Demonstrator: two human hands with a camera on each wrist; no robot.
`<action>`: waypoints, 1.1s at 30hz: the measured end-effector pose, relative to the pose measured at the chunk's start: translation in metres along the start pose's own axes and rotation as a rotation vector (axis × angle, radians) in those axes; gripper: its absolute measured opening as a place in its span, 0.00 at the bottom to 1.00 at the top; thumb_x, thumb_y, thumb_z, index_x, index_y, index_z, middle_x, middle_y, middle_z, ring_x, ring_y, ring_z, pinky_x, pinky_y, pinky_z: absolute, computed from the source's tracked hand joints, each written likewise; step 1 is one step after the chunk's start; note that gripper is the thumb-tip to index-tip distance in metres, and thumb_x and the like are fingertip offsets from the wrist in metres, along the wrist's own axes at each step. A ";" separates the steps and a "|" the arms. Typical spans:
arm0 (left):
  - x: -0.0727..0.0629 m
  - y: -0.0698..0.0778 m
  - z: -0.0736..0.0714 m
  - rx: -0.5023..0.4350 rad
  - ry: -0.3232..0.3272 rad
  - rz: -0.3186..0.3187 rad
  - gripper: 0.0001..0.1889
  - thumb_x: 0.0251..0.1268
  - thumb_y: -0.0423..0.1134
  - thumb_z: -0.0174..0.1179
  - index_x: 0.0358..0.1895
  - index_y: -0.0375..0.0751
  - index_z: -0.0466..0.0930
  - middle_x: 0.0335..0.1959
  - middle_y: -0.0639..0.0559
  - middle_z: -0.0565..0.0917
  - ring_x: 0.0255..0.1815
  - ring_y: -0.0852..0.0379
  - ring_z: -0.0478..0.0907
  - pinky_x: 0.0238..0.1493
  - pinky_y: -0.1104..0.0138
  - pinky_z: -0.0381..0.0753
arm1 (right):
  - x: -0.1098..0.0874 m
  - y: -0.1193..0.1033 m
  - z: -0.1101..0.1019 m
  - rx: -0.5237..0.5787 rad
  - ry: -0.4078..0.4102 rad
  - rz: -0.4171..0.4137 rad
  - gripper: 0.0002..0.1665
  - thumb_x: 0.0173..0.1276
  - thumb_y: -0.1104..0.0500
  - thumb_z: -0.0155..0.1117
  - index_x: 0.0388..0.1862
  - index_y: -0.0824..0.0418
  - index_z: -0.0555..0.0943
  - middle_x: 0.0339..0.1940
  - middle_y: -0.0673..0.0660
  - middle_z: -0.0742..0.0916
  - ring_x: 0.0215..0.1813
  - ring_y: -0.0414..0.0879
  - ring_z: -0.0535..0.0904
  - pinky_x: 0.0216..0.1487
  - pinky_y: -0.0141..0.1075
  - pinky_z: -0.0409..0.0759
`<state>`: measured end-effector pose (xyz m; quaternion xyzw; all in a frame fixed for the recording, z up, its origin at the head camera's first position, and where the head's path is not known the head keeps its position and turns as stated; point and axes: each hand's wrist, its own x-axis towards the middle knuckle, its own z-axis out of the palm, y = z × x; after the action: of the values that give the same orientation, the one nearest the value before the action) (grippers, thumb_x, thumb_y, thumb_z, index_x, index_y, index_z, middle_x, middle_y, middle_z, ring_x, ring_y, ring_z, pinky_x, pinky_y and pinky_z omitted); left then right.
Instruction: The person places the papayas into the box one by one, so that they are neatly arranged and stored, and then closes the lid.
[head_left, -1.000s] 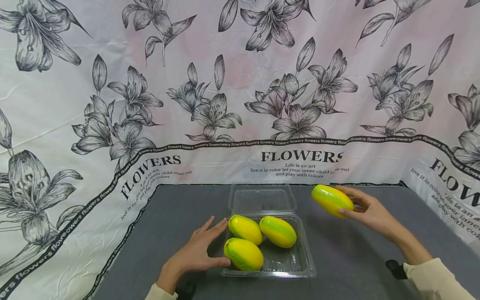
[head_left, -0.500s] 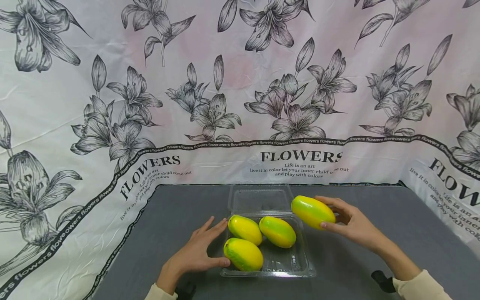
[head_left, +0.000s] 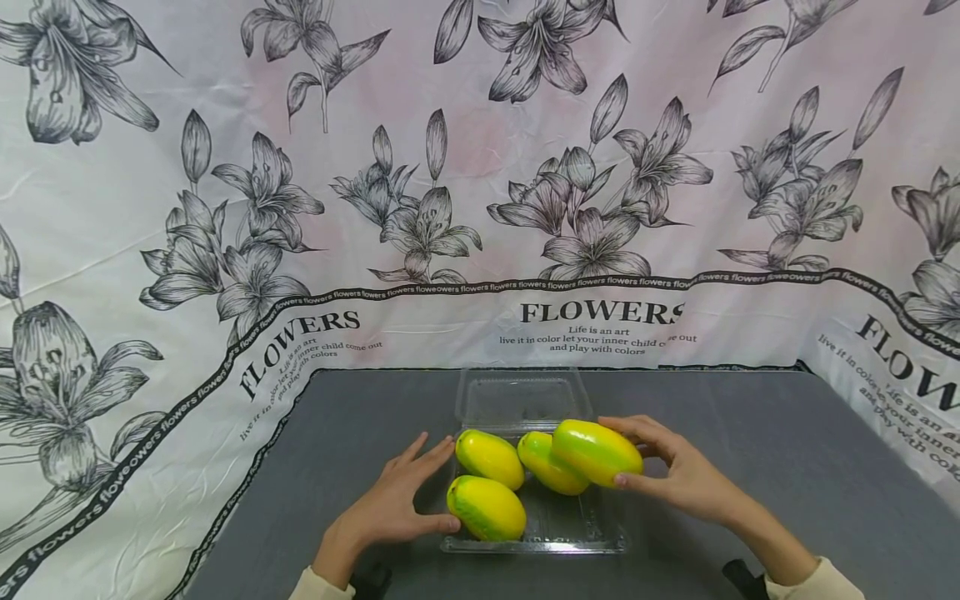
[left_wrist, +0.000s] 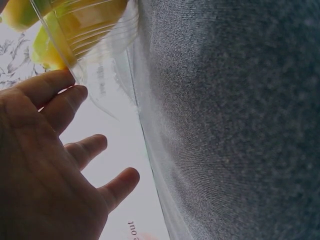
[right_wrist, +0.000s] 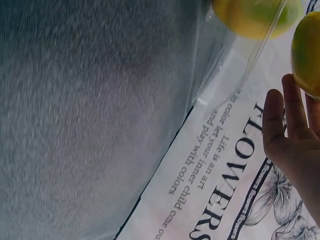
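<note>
Your right hand [head_left: 678, 477] has its grip closed around the right end of a yellow-green mango [head_left: 597, 452], thumb on the near side and fingers on the far side. Holding it there probably leaves the other end free to lead, and keeps your fingers clear of the fruit in the container. The held mango is over the right part of the clear plastic container [head_left: 540, 547], covering part of another mango as the head view shows it; whether the two touch, I cannot tell.

Your left hand [head_left: 386, 504] is spread wide at the container's left side, its grip holding no fruit. In the left wrist view, two fingertips [left_wrist: 76, 94] lie against the clear wall, most likely to steady the light box against sliding.

The container sits open on the grey surface [head_left: 360, 408], its lid [head_left: 525, 402] folded back on the far side. Three mangoes lie inside: the far-left mango [head_left: 489, 459], the near-left mango [head_left: 487, 510] just in front of it, and the right-hand mango [head_left: 536, 465] beside the far one. Bare container floor shows at the near right.
</note>
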<state>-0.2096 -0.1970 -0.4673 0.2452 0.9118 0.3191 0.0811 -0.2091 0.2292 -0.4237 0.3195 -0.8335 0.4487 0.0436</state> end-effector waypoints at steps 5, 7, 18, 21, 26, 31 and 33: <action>-0.001 -0.001 0.000 -0.004 0.000 0.001 0.51 0.59 0.64 0.69 0.83 0.62 0.50 0.85 0.58 0.53 0.86 0.39 0.36 0.72 0.25 0.45 | 0.000 -0.004 0.009 0.005 -0.025 -0.044 0.39 0.66 0.59 0.74 0.75 0.54 0.72 0.63 0.49 0.80 0.55 0.37 0.80 0.55 0.34 0.81; -0.001 -0.001 0.000 -0.005 -0.001 0.000 0.51 0.59 0.64 0.70 0.83 0.62 0.50 0.85 0.58 0.53 0.86 0.39 0.36 0.72 0.25 0.45 | -0.001 -0.005 0.013 0.011 -0.032 -0.049 0.39 0.66 0.59 0.74 0.75 0.54 0.72 0.63 0.49 0.80 0.55 0.37 0.80 0.55 0.34 0.81; -0.002 0.001 0.000 -0.011 -0.003 0.000 0.51 0.60 0.63 0.69 0.83 0.63 0.50 0.85 0.58 0.53 0.86 0.40 0.36 0.72 0.25 0.45 | -0.008 -0.009 0.033 0.036 -0.054 -0.036 0.38 0.64 0.57 0.76 0.73 0.49 0.74 0.64 0.51 0.80 0.55 0.36 0.75 0.49 0.37 0.75; -0.002 0.001 0.000 -0.007 -0.005 0.000 0.51 0.60 0.63 0.69 0.83 0.63 0.50 0.85 0.58 0.53 0.87 0.40 0.36 0.72 0.25 0.45 | -0.009 -0.008 0.039 0.030 -0.059 -0.029 0.38 0.64 0.55 0.76 0.72 0.47 0.75 0.63 0.49 0.81 0.55 0.35 0.74 0.51 0.38 0.74; -0.001 0.000 0.000 0.001 -0.002 0.001 0.51 0.59 0.64 0.69 0.83 0.63 0.50 0.85 0.58 0.52 0.86 0.40 0.36 0.72 0.25 0.45 | -0.012 -0.006 0.049 -0.044 -0.037 -0.035 0.37 0.61 0.51 0.78 0.70 0.44 0.77 0.63 0.47 0.82 0.62 0.33 0.73 0.58 0.68 0.71; -0.001 0.000 0.001 0.007 0.000 0.001 0.51 0.59 0.64 0.69 0.83 0.63 0.50 0.85 0.58 0.52 0.86 0.40 0.36 0.72 0.25 0.46 | -0.013 -0.004 0.056 -0.094 -0.011 -0.041 0.39 0.56 0.47 0.81 0.67 0.42 0.79 0.63 0.45 0.84 0.62 0.35 0.75 0.55 0.59 0.67; -0.001 0.000 0.001 0.007 0.001 0.004 0.51 0.59 0.64 0.69 0.83 0.62 0.50 0.85 0.58 0.53 0.86 0.40 0.36 0.72 0.25 0.46 | -0.013 -0.004 0.058 -0.121 0.002 -0.056 0.39 0.54 0.47 0.82 0.67 0.42 0.79 0.63 0.45 0.84 0.62 0.36 0.76 0.55 0.48 0.64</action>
<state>-0.2084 -0.1967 -0.4677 0.2469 0.9126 0.3163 0.0791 -0.1838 0.1893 -0.4593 0.3389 -0.8499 0.3963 0.0763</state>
